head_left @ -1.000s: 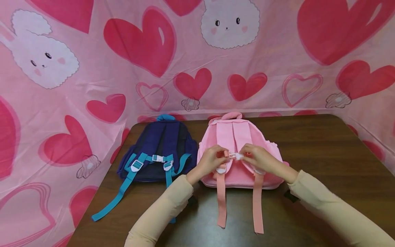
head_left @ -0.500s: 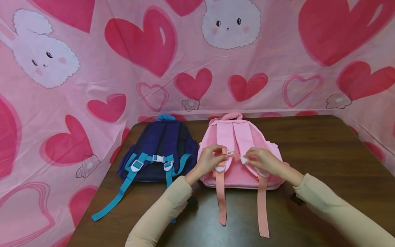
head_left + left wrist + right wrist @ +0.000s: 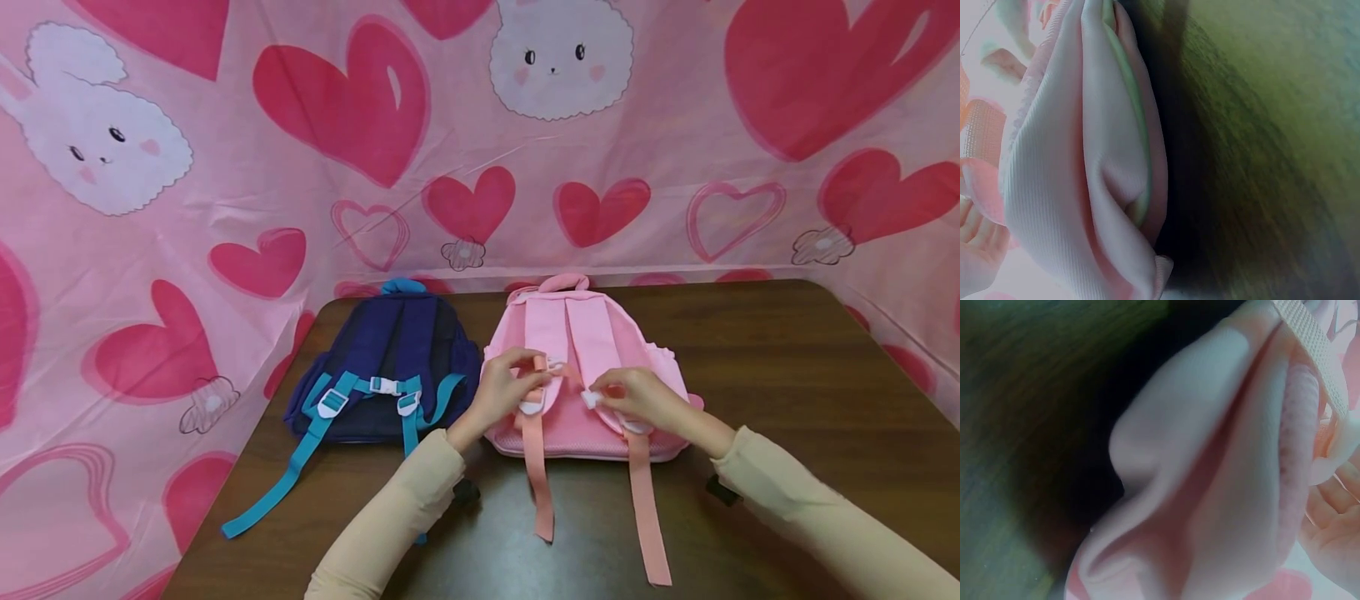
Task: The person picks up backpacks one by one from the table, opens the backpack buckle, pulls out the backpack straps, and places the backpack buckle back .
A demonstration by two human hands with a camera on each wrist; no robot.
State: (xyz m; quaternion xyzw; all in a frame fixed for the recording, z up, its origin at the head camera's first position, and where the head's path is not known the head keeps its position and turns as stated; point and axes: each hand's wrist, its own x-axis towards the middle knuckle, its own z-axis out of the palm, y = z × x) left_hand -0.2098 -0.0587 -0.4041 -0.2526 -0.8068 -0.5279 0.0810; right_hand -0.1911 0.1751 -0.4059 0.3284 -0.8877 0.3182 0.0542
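Observation:
A pink backpack [image 3: 555,321] lies on the table with its shoulder straps facing up. My left hand [image 3: 504,387] pinches the peach webbing beside the pronged half of a white side-release buckle [image 3: 556,367]. Between the fingers of my right hand [image 3: 641,396] is the white socket half [image 3: 591,399], apart from the pronged half and a little lower. Peach strap tails [image 3: 651,508] hang toward the front of the table. Both wrist views mostly show the pink bag's sides [image 3: 1047,181], with part of each hand at the edge.
A navy backpack [image 3: 390,333] with turquoise straps lies left of the pink one, its white chest buckle [image 3: 386,385] fastened. Its long turquoise strap end [image 3: 262,504] trails on the brown wooden table [image 3: 810,367]. A pink heart-patterned cloth [image 3: 465,108] hangs behind.
The buckle halves, together one second ago, have come apart. My right hand has moved right and slightly down with the socket half; the right strap tail has swung rightward.

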